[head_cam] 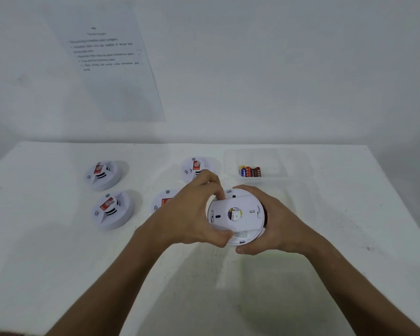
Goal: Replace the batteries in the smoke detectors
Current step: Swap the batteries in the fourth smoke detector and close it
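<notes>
Four or so batteries (250, 171) lie in a clear tray (277, 163). Above the table (58, 263), left hand (192, 214) and right hand (274, 224) both grip an upturned smoke detector (238, 214).

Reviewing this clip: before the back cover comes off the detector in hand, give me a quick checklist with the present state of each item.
1. Held detector turned back side up: ok.
2. Right hand grips its rim: ok.
3. Left hand on the back cover, fingers at its edge: ok.
4. Batteries in the clear tray, beyond the hands: ok.
5. Cover unlocked: cannot tell.
6. Four other detectors on the table, out of the way: ok.
</notes>
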`<state>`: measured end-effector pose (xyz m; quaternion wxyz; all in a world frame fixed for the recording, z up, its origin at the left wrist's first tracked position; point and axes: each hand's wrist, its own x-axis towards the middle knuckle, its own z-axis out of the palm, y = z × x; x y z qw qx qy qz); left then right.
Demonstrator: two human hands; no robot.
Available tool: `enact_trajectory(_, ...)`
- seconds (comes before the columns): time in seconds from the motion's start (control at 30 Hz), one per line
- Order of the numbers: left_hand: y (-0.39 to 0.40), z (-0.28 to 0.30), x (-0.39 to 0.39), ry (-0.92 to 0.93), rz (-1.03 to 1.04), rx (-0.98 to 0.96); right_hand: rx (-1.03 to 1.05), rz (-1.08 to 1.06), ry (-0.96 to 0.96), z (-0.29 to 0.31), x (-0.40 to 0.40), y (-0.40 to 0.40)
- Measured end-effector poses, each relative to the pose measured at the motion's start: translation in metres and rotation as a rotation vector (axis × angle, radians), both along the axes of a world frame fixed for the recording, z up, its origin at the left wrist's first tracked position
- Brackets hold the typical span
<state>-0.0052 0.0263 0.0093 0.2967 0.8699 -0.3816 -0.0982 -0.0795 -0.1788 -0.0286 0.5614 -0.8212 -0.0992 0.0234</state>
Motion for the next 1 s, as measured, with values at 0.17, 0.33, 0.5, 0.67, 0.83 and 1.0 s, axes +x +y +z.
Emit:
enact_trajectory(0.17,0.002,-0.002,-0.001,0.033,-0.008,-0.203,0.036,-0.029,0.009,-0.004,-0.002,-0.004)
enact_trajectory(0.33,0.028,-0.026,0.005,-0.051,0.190,-0.255,0.069,-0.067,0.017,-0.007,-0.010,-0.024)
enact_trajectory(0.5,0.053,-0.076,-0.019,0.047,0.274,-0.030,0.047,-0.100,0.052,-0.005,-0.025,-0.046)
enact_trajectory(0.67,0.054,-0.106,-0.036,0.039,0.254,0.122,0.024,-0.101,0.069,-0.005,-0.029,-0.046)
enact_trajectory(0.83,0.041,-0.078,-0.037,0.074,0.270,0.011,0.005,-0.052,0.067,-0.005,-0.030,-0.034)
enact_trajectory(1.0,0.006,-0.016,-0.038,0.052,0.085,-0.149,0.006,-0.012,0.045,-0.008,-0.033,-0.025)
